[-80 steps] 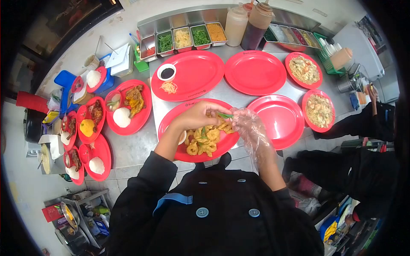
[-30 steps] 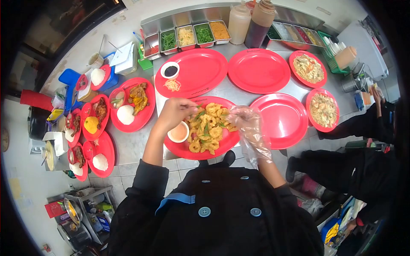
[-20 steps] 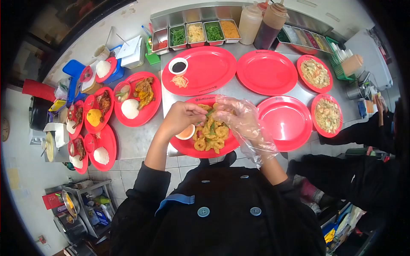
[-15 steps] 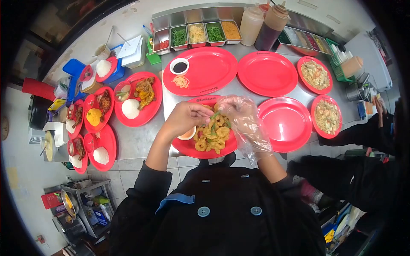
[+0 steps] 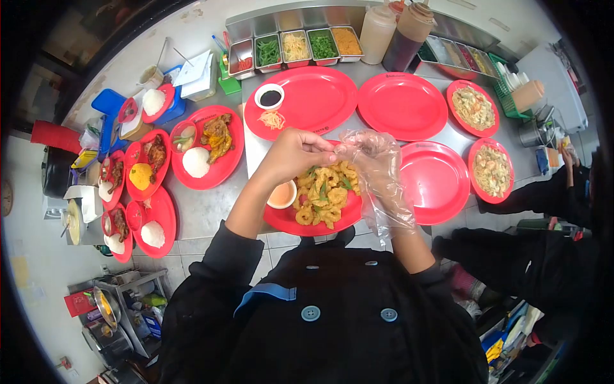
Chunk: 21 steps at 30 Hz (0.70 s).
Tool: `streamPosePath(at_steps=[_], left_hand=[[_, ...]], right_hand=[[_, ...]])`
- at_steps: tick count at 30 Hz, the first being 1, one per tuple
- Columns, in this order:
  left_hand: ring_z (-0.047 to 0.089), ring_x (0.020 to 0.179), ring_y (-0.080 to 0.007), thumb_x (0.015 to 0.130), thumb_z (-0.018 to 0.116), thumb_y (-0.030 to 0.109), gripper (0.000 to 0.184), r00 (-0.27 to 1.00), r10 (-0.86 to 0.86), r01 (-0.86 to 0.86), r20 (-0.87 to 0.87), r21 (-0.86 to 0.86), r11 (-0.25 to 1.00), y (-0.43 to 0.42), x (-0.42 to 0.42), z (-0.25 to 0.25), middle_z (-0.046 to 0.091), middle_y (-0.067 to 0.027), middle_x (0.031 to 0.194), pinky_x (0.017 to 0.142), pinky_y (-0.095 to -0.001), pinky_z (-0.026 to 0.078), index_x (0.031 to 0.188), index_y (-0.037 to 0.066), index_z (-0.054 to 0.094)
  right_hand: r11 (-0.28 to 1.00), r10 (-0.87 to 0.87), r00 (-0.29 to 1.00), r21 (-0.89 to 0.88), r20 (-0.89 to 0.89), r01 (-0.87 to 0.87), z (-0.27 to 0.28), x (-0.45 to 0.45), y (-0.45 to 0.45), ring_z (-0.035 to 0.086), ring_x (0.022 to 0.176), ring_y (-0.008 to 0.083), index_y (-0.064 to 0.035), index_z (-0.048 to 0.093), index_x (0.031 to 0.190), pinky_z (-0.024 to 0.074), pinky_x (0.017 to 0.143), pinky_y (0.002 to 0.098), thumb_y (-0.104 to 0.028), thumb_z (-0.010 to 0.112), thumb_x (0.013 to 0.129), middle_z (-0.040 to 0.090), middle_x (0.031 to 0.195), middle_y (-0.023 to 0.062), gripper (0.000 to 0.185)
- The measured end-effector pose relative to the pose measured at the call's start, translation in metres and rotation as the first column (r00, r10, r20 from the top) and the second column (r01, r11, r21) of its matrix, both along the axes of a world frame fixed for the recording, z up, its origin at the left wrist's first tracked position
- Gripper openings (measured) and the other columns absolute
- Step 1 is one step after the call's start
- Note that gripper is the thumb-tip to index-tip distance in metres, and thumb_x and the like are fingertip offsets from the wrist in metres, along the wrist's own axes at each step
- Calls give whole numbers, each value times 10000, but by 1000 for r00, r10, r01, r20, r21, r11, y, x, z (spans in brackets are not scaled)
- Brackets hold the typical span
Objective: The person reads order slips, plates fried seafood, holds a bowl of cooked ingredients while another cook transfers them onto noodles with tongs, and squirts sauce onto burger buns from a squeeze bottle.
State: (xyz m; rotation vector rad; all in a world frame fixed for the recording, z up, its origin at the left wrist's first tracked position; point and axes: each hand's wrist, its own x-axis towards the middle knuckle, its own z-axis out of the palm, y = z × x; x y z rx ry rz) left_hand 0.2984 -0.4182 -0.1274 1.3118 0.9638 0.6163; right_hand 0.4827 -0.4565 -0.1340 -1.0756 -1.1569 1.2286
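Holding curled fingers [image 5: 318, 144] of L hand [image 5: 291, 156] & gloved R hand [image 5: 376, 166] close tog. above fried rings [image 5: 325, 197]; can't tell opening/contents.

On my feed a steel counter [image 5: 204, 211] carries a red plate of fried rings [image 5: 279, 221] at its near edge. Around that plate I read an oval plate [image 5: 313, 99] at 12 o'clock, squeeze bottles [image 5: 377, 35] at 1, noodle plates [image 5: 495, 200] between 2 and 3, and a chicken-and-rice plate [image 5: 224, 168] at 10.
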Motion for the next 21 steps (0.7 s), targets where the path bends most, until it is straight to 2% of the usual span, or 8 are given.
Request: streamPosePath(at_steps=[3,5,9,12,14,17,19,21], left_hand=[[645,706,-97,785,706,65,165,999,-13,12,50,13,1000,11,-2,-7,683,-77,780,641,-221,511,906,-43,677],[648,709,-110,777,695,44,120,999,36,-36,10,81,996,41,-12,0,681,-72,769,640,-229,513,861,-40,684],[665,669,-137,731,694,65,118,866,488,-343,-110,579,739,181,-58,-13,694,-93,717,630,-257,520,837,15,712],[681,666,-229,711,692,134,157,751,625,-316,-213,715,624,270,-78,-46,683,-138,723,654,-313,534,852,73,724],[668,728,-325,699,680,186,166,563,685,-136,-463,765,629,293,-73,-53,671,-164,762,702,-382,535,844,121,731],[654,756,-359,716,655,192,152,468,758,-182,-455,789,586,291,-60,-61,665,-179,814,709,-424,527,840,147,731],[629,839,-359,694,688,184,147,540,717,-197,-441,762,617,279,-64,-60,664,-171,879,740,-441,501,832,156,730],[551,906,-340,667,724,167,169,523,789,7,-323,927,375,257,-69,-50,605,-137,926,803,-427,452,833,136,715]], right_hand=[[997,-71,979,11,193,70,14,-2,-1,626,799,131,76,629,994,516,727,258,-91,669,824,660,910,108,241],[984,-136,987,131,90,123,7,0,-1,630,843,141,75,622,1034,513,751,260,-77,642,844,659,934,126,245],[949,-303,936,-29,181,313,2,24,-16,612,863,141,58,620,991,483,803,267,-42,601,858,647,875,86,168],[941,-288,936,-119,201,315,-4,39,-25,603,832,130,57,631,975,475,772,261,-58,600,857,646,843,80,168],[947,-267,919,-100,289,307,-8,49,-18,608,818,126,52,634,996,488,749,259,-62,605,856,654,862,85,183],[940,-264,836,-68,481,335,30,44,17,606,798,94,43,662,952,494,699,254,-106,639,826,669,847,77,197],[982,-90,702,-53,707,179,56,44,57,623,727,120,5,688,893,487,654,278,-170,665,796,667,784,87,201],[987,-159,508,140,847,76,60,42,107,621,660,201,-36,688,791,478,620,324,-210,666,764,644,734,120,178]])
